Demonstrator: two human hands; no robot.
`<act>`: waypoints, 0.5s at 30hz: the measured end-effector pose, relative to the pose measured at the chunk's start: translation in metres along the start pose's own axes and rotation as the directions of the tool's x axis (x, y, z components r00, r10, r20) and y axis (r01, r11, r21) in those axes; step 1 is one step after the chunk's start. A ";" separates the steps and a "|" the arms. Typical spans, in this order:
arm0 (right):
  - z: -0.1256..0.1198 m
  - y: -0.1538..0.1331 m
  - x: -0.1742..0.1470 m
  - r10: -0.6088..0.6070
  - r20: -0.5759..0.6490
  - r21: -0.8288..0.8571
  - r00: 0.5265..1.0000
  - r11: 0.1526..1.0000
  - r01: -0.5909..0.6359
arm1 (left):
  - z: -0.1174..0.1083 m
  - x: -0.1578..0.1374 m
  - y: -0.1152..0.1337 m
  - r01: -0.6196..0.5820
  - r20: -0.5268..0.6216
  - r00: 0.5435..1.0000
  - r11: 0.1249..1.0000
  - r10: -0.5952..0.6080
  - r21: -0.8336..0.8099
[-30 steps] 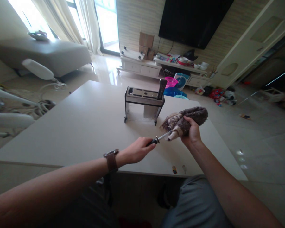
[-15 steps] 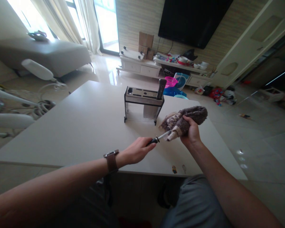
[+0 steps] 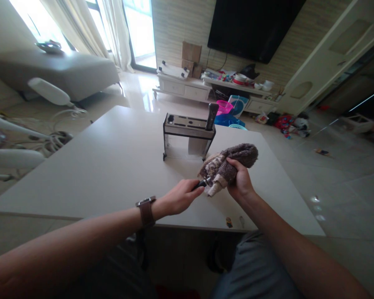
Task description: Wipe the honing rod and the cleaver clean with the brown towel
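Note:
My left hand (image 3: 181, 197) is closed around the black handle of a sharpening steel (image 3: 202, 184). Its thin rod is hidden in the folds of a brown towel (image 3: 241, 154) with a pale border. My right hand (image 3: 241, 182) grips that bunched towel around the rod, just above the table. Beyond both hands stands an upright knife block (image 3: 188, 129) with a slotted top and an open frame. A cleaver (image 3: 211, 116) sits in its right end, dark handle up, with the broad blade showing below.
The white table (image 3: 81, 166) extends far to the left. Near its front edge lie a small yellow-and-black item (image 3: 228, 222) and a pale clear piece (image 3: 242, 221). Past the table are a pink basket (image 3: 225, 106) and a low white cabinet (image 3: 187, 88).
My right hand has moved the towel left and slightly toward me, along the rod up to the handle, covering the metal that showed before. My left hand has stayed nearly still.

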State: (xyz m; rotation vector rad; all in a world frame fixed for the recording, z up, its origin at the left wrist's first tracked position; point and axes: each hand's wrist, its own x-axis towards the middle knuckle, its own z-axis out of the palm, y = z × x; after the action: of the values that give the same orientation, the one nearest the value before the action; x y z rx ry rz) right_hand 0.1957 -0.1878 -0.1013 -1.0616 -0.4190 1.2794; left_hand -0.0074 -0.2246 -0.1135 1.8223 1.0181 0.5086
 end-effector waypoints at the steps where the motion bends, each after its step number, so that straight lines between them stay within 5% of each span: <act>1: 0.001 0.002 -0.003 0.008 -0.003 -0.010 1.000 1.000 -0.008 | 0.000 0.000 0.000 -0.008 -0.001 1.000 1.000 0.008 -0.007; 15: 0.005 0.018 -0.014 0.078 0.007 -0.057 0.997 0.995 -0.077 | 0.000 0.004 -0.002 0.008 -0.024 1.000 1.000 -0.008 -0.027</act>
State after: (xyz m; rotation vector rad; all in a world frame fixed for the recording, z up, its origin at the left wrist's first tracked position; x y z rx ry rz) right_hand 0.1774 -0.1995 -0.1102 -1.1294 -0.4265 1.3482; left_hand -0.0061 -0.2212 -0.1161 1.7913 1.0297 0.5384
